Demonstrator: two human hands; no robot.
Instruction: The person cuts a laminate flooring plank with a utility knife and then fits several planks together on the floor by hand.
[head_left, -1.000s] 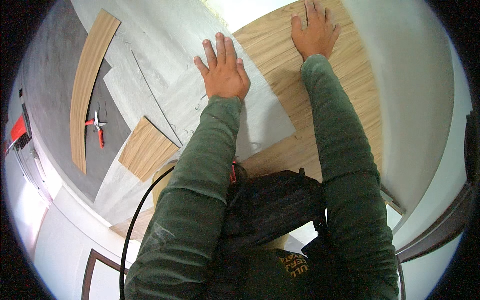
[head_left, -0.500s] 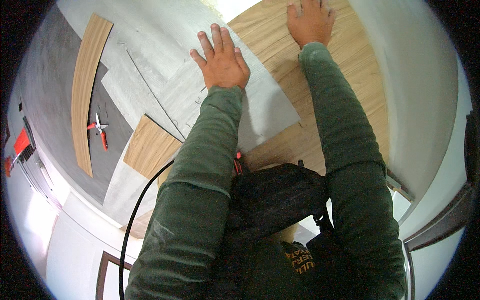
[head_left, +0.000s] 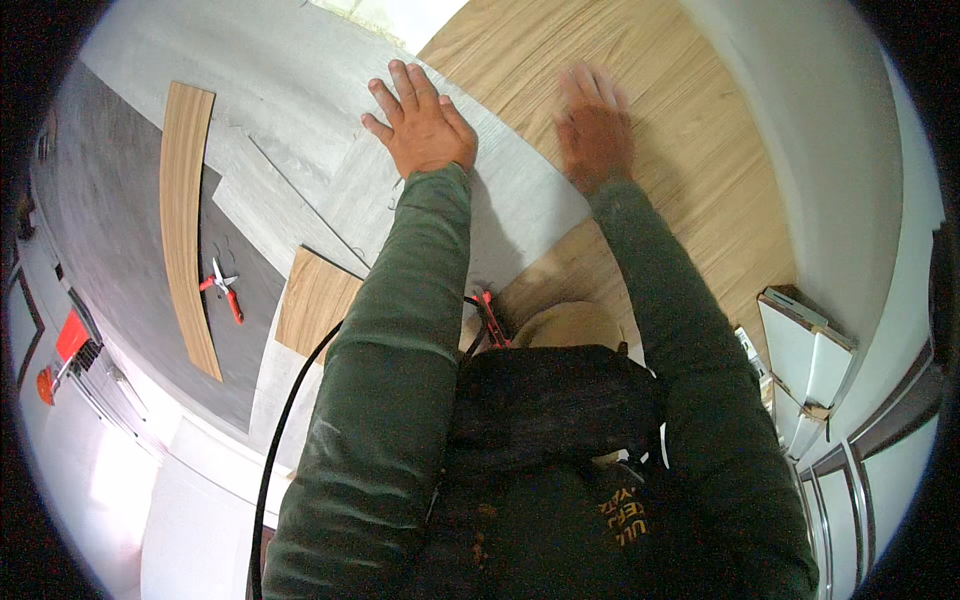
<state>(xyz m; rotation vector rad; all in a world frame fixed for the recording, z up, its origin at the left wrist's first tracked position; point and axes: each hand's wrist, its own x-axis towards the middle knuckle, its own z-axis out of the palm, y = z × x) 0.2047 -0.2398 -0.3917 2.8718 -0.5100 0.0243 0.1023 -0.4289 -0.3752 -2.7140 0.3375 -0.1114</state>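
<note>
My left hand [head_left: 420, 120] lies flat with its fingers spread on the light grey wood-look planks [head_left: 330, 180]. To its right, my right hand [head_left: 598, 132] is over the brown wood-look planks [head_left: 690, 150], blurred by motion, fingers stretched out and nothing in them. Whether its palm touches the surface I cannot tell. The edge between grey and brown planks runs between my two hands.
A loose brown plank [head_left: 185, 220] lies at the left on dark grey floor, beside red-handled snips [head_left: 223, 290]. A short plank piece [head_left: 315, 300] rests nearer me. A red-handled tool [head_left: 490, 320] is by my knee. White boxes [head_left: 795, 345] stand at the right wall.
My right hand has come back toward me across the brown planks. My left hand stays flat on the grey ones. The view has shifted, bringing the boxes at the right into sight.
</note>
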